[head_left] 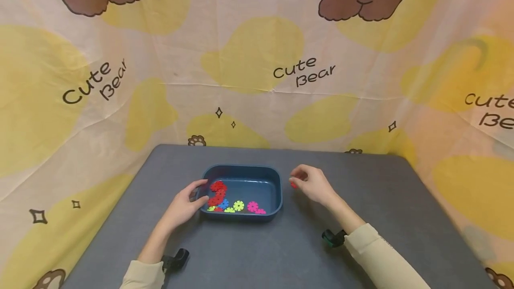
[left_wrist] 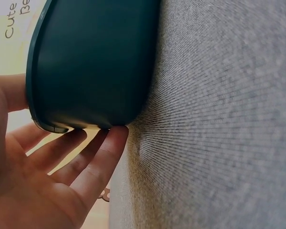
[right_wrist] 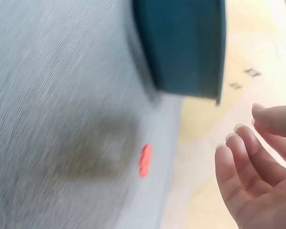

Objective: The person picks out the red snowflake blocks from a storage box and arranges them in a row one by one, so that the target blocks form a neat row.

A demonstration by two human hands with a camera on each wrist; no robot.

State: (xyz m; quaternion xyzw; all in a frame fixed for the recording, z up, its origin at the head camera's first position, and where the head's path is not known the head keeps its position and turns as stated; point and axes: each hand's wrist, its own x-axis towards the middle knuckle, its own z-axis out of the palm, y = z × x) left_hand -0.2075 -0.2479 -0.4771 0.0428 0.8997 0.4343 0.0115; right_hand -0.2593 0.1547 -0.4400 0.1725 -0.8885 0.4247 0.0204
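Observation:
A dark blue rectangular plastic bin [head_left: 252, 217] stands on the table with notched, flower-like plastic discs in it. The red discs [head_left: 217, 196] are at its left end; a yellow disc [head_left: 238, 205], a blue disc [head_left: 224, 203] and pink discs [head_left: 253, 207] lie toward the near side. My left hand [head_left: 184, 204] holds the bin's left end, thumb over the rim and fingers against the outer wall. Right of the bin, my right hand [head_left: 315, 184] hovers above a red disc [right_wrist: 145, 161] on the table. Its loosely bent fingers [right_wrist: 248, 157] hold nothing.
The grey cloth-like tabletop [head_left: 257, 253] ends at a patterned fabric backdrop [head_left: 249, 57], which rises behind it and along both sides. A black wrist camera [head_left: 176, 260] is on my left wrist and another black camera [head_left: 334, 238] on my right.

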